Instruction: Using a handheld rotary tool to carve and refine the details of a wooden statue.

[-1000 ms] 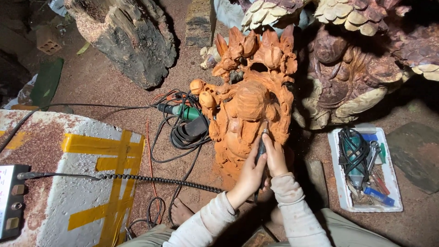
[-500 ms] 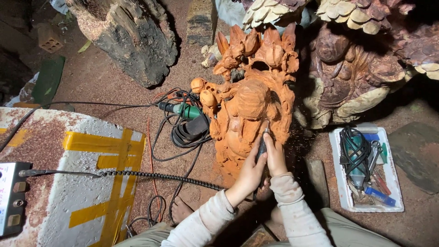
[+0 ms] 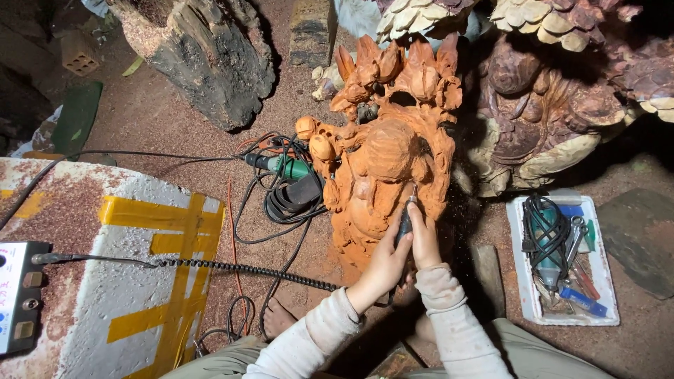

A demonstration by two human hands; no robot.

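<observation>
tool (image 3: 405, 221) body hidden by both hands, box (image 3: 20, 295) cut by left edge, tray (image 3: 604, 309) contents a blur

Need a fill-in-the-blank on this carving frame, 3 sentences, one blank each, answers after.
1. Both hands, the left hand and right hand, grip a slim dark rotary tool whose tip meets the ____ wood carving.
2. The white tray of tools lies on the person's ____ side.
3. The white block is crossed with strips of ____ tape.

Missing words: orange; right; yellow
</observation>
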